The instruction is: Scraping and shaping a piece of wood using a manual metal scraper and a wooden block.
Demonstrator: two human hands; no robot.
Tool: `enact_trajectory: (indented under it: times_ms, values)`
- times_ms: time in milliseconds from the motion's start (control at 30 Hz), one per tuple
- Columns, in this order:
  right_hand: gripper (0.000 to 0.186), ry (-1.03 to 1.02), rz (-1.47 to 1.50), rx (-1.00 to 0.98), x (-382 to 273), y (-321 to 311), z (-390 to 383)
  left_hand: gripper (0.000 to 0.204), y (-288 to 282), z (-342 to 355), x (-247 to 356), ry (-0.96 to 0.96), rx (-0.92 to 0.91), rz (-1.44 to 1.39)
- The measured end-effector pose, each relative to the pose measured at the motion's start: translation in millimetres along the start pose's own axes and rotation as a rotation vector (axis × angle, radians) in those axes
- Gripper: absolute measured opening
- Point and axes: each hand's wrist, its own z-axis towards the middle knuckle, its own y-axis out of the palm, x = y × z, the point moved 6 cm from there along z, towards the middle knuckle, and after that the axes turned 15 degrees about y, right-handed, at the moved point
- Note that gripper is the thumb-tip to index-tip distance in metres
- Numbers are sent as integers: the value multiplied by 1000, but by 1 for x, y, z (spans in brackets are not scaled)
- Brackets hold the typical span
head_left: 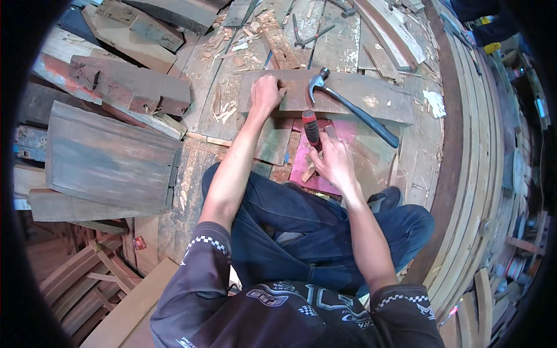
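Observation:
My left hand [266, 93] rests on the left part of a thick weathered board [374, 98], fingers curled; anything within them is hidden. My right hand [332, 159] is closed on a tool with a red-and-black handle [310, 124], its working end hidden. On the board lies a claw hammer [357, 113] with a dark handle, angled toward the lower right. Below the board is a pink panel [299, 162] with small wood scraps near my right hand.
Stacked timber [110, 151] fills the left, above curved pieces [93, 267]. Long planks [470, 191] line the right. Pincer-like tools [304, 37], offcuts and shavings lie beyond the board; a white crumpled scrap [434, 103] is at its right. My crossed legs are below.

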Motion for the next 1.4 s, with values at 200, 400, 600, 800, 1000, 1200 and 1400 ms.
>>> enact_trajectory:
  times_ms: [200, 400, 600, 800, 1000, 1200, 1400]
  values:
    - [28, -21, -9, -9, -5, -1, -1, 27, 5, 1, -33, -159, 42, -265]
    - [28, 3, 5, -43, -2, 1, -1, 41, -34, -8, -20, -63, 500, 55]
    - [26, -10, 20, -23, -3, -2, -2, 38, -2, -10, 5, 113, 36, 47]
    - [28, -11, 24, -32, -6, -6, -2, 74, 1, -13, -2, -39, 179, 131]
    - [29, 2, -4, -20, -3, -3, 0, 56, -9, -6, 0, -28, 51, 121]
    - [25, -20, -10, 10, -2, 3, 4, 25, -1, 0, 36, -28, -84, -697]
    - [18, 116, 227, 10, -1, 8, 2, 26, -6, -23, 109, 379, -435, -1149]
